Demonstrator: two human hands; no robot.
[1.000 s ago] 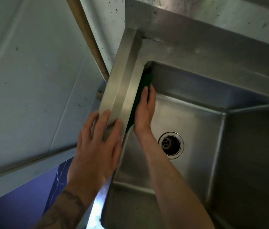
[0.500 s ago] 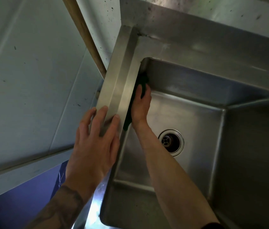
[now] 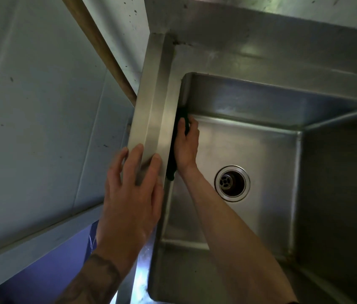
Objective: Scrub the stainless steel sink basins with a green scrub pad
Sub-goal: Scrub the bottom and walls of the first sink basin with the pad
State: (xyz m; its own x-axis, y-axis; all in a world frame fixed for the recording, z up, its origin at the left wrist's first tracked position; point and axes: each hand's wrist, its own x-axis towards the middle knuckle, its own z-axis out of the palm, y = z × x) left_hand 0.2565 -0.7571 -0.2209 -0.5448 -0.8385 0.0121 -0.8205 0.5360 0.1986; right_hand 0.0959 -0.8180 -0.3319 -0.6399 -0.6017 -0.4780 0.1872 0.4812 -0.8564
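A stainless steel sink (image 3: 261, 53) is carrying everything, its raised left rim (image 3: 151, 119) running near to far. The left hand (image 3: 131, 200) is resting flat on that rim. The right hand (image 3: 186, 145) is gripping a dark scrub pad (image 3: 171, 165) against the basin's left wall. A round drain (image 3: 232, 183) is sitting in the floor.

I see the dark green scrub pad (image 3: 171, 163) standing on edge at centre frame, flat against the left wall of the dull steel sink basin (image 3: 250, 102), whose floor holds a round drain (image 3: 232, 183).
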